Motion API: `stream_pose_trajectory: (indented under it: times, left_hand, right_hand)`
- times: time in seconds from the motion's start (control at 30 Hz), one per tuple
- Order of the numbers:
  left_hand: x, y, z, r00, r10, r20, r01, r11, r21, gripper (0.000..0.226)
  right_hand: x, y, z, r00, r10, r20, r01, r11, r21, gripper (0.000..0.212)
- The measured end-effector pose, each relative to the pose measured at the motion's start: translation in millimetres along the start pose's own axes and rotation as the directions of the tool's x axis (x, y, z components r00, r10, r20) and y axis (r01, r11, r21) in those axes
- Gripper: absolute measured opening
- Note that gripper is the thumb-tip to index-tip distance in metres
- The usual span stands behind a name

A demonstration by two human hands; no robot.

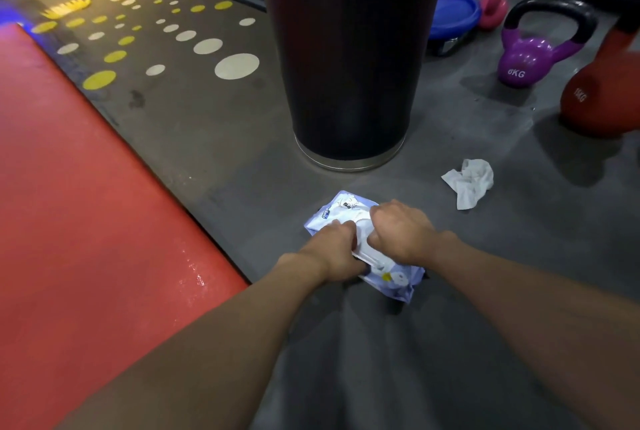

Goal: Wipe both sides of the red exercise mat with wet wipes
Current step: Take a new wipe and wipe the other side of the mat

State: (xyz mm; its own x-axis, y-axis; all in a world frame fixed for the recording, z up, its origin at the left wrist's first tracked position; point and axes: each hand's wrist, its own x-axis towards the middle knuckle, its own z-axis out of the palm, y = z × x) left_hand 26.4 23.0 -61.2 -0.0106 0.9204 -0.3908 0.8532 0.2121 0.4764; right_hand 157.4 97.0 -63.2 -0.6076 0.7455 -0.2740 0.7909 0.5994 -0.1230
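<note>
Wipes pack point(398, 282) in front of the black column point(349, 66): left hand point(337, 253) clamps its edge, right hand point(401, 232) curls on the lid. Red exercise mat point(86, 221) lies left of the column. Risk: a hard pull may drag out several wipes together.

One red exercise mat point(86, 204) at the left; one pack of wet wipes point(346, 209) near the middle; two hands on it, the left hand point(337, 253) and the right hand point(401, 234); one crumpled wipe point(469, 182) right of the pack; three kettlebells at the far right: one purple kettlebell point(530, 59), one red kettlebell point(602, 100), one pink kettlebell point(493, 12); one blue disc point(453, 12) beside the pink one; one black cylinder point(349, 66) beyond the pack; the yellow and white floor dots point(237, 66) at the far left are too many to count surely.
</note>
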Motion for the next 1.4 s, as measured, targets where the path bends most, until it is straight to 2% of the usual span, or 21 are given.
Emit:
stream_pose_trajectory:
  times: [0.1,0.17,0.27,0.33,0.43,0.53,0.6,0.7,0.8,0.87,0.93,1.13,1.23,1.3,1.4]
  left_hand:
    - [0.7,4.0,-1.8,1.0,-0.009,0.004,0.009,1.0,0.013,0.036]
    - [1.7,7.4,-5.3,1.0,-0.02,0.011,0.02,0.999,0.033,0.03]
    - [4.2,14.3,-14.1,0.998,-0.054,0.037,0.051,0.996,0.07,0.026]
    - [7.1,18.7,-18.4,0.997,-0.065,0.044,0.062,0.996,0.065,0.028]
    - [10.6,19.7,-20.0,0.997,-0.081,0.019,0.081,0.997,0.003,0.037]
    - [12.0,18.2,-18.8,0.988,-0.128,-0.086,0.111,0.977,-0.18,0.059]
    - [13.2,18.5,-16.0,0.976,-0.151,-0.154,0.102,0.954,-0.283,0.062]
    - [9.8,19.7,-5.9,0.964,-0.137,-0.229,0.092,0.976,-0.198,0.052]
    - [6.6,21.2,5.1,0.948,-0.003,-0.32,0.039,0.993,0.107,0.03]
    - [7.2,23.2,11.6,0.956,0.136,-0.261,-0.093,0.981,0.169,0.029]
    - [8.0,24.2,19.1,0.966,0.211,-0.148,-0.18,0.963,0.203,0.038]
    - [14.0,26.1,26.0,0.987,0.161,-0.024,-0.14,0.916,0.375,0.056]
    - [16.9,34.3,19.8,0.993,0.118,0.025,-0.118,0.9,0.42,0.055]
    - [15.1,35.4,15.9,0.991,0.114,0.067,-0.131,0.912,0.388,0.052]
    - [-5.2,17.0,5.2,0.992,0.126,0.026,-0.129,0.954,0.272,0.056]
  right_hand:
    - [0.7,4.0,-14.4,0.991,0.133,0.002,-0.13,0.967,0.219,0.015]
    - [1.1,9.3,-22.6,0.97,0.236,-0.053,-0.19,0.88,0.436,0.021]
    - [-5.1,13.2,-24.1,0.929,0.347,-0.128,-0.206,0.771,0.602,0.017]
    - [-9.9,13.9,-18.2,0.864,0.466,-0.192,-0.213,0.683,0.699,0.018]
    - [-10.9,13.9,-25.9,0.715,0.664,-0.219,-0.148,0.449,0.881,0.02]
    - [-7.2,21.6,-50.9,0.557,0.824,-0.106,-0.054,0.163,0.985,0.017]
    - [-6.5,28.1,-65.2,0.514,0.857,-0.044,-0.007,0.055,0.998,0.021]
    - [-1.0,46.2,-68.0,0.476,0.879,0.036,-0.015,-0.033,0.999,0.02]
    - [2.9,64.4,-59.6,0.498,0.862,0.096,-0.068,-0.071,0.995,0.029]
    - [-8.4,58.9,-64.8,0.518,0.849,0.103,-0.094,-0.064,0.994,0.038]
    - [-15.8,53.8,-64.4,0.534,0.841,0.087,-0.117,-0.028,0.993,0.025]
    - [-13.8,49.7,-48.9,0.584,0.805,0.104,-0.148,-0.02,0.989,0.028]
    - [-5.4,42.3,-48.8,0.67,0.73,0.133,-0.161,-0.031,0.986,0.035]
    - [2.7,28.0,-51.5,0.728,0.673,0.131,-0.136,-0.047,0.99,0.036]
    - [20.3,-14.6,-56.9,0.833,0.547,0.085,-0.097,-0.007,0.995,0.016]
